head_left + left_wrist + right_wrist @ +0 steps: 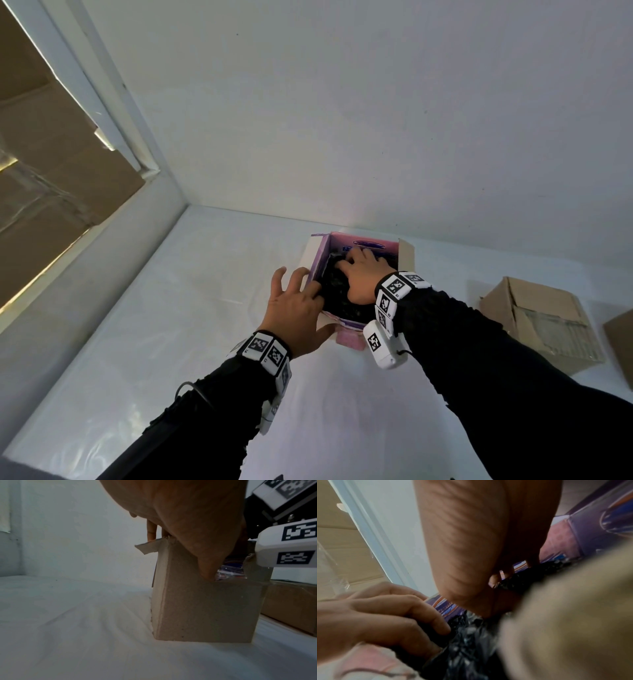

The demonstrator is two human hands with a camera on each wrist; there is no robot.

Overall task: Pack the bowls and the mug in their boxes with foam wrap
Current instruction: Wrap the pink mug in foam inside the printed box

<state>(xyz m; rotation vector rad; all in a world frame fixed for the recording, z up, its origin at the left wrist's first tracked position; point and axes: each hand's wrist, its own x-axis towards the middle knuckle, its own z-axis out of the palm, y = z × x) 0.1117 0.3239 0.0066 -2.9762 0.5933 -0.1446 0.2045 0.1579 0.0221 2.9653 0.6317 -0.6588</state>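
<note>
An open printed box (pixel 356 246) with purple and pink inner walls stands upright on the white table (pixel 171 342), close to the back wall, its mouth facing up and its flaps (pixel 406 258) folded outward. Inside it sits a dark, crinkled, glossy wrap (pixel 337 284) that fills most of the opening; whether a bowl or the mug lies under it cannot be told, so its axis cannot be read either.

The right hand (pixel 359 274) is down in the box, palm on the wrap, fingers (pixel 494 578) bent and pushing into the dark material at the far wall. The left hand (pixel 296 305) rests at the box's near left corner with fingers spread: 2 or 3 fingertips (pixel 440 627) dip over the rim onto the wrap, and the thumb (pixel 205 566) presses at the near wall's top edge. Neither hand closes around anything.

From the left wrist the box's outside reads as plain grey-brown card (pixel 205 608), sitting flat on the tabletop.

To the right, well apart, lies a brown cardboard box (pixel 534 322) with clear tape over its top, and the corner of another brown box (pixel 621 342) shows at the frame edge.
</note>
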